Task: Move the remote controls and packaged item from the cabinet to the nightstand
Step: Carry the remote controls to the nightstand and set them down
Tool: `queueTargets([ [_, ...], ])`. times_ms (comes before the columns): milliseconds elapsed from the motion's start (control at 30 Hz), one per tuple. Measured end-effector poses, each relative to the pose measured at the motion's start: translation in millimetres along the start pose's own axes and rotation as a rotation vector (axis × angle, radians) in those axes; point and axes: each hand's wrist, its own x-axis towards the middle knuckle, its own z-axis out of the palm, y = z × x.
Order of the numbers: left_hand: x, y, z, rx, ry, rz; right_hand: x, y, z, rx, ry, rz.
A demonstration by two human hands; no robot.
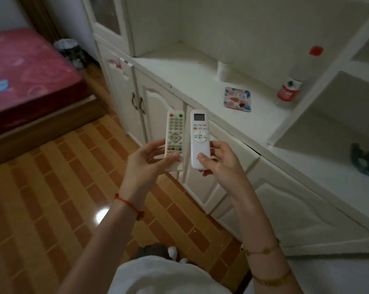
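My left hand (146, 159) grips a white TV remote (174, 134) with many small buttons and coloured keys, held upright in front of the cabinet doors. Beside it, my right hand (218, 160) holds a white air-conditioner remote (199, 136) with a small screen at its top. The two remotes stand side by side, a little apart. A small colourful packaged item (237, 99) lies flat on the white cabinet counter (179, 75), beyond and to the right of the remotes.
On the counter stand a white cup (223, 71) and a red-labelled bottle (288, 91); a dark hair tie (362, 159) lies further right. A bed with a pink cover (26, 75) is at left, a bin (70, 52) behind it. Tiled floor (52, 187) lies between.
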Motion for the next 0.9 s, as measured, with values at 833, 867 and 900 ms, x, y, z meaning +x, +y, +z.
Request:
queueTargets([
  [833,52,28,-385,-0.158,0.961,0.046,144,-79,477,-0.172,-0.994,-0.12],
  [867,54,30,-400,-0.166,0.987,0.045,146,-83,496,-0.172,-1.024,-0.113],
  [900,56,32,-415,-0.181,1.014,0.042,148,-87,513,-0.172,-1.053,-0.105],
])
